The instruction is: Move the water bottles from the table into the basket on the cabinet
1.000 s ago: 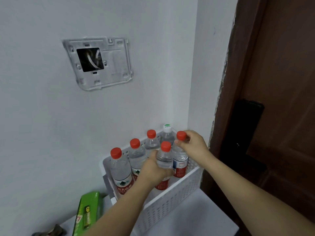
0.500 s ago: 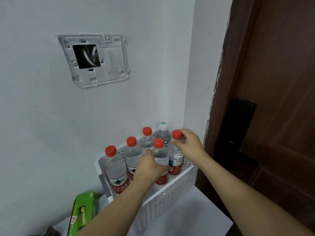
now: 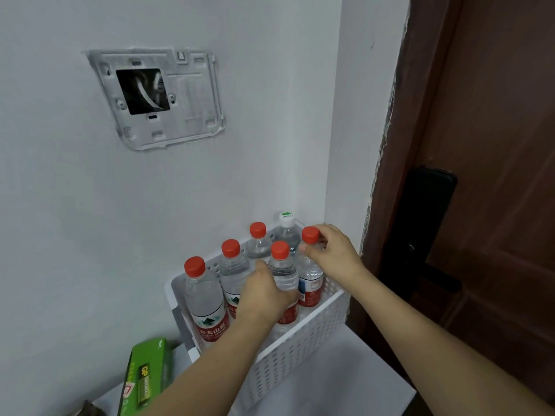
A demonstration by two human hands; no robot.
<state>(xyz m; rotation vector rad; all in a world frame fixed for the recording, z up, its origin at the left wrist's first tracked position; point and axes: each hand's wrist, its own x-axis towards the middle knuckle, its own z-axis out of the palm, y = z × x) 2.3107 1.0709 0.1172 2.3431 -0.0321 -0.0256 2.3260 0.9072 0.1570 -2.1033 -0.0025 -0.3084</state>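
A white perforated basket (image 3: 303, 352) stands on the white cabinet top (image 3: 345, 382) against the wall. Several clear water bottles stand upright in it, most with red caps, and one at the back has a white cap (image 3: 286, 219). My left hand (image 3: 264, 295) is wrapped around the body of the front middle bottle (image 3: 282, 274). My right hand (image 3: 333, 253) grips the neck of the front right bottle (image 3: 310, 283), just under its red cap. Both bottles stand inside the basket.
A green battery box (image 3: 147, 376) lies on the cabinet left of the basket. A grey mounting plate (image 3: 159, 97) with an open hole is fixed to the wall above. A brown door with a black handle (image 3: 426, 232) is at the right.
Both hands and their bottles have sunk slightly lower into the basket. The view has shifted a little.
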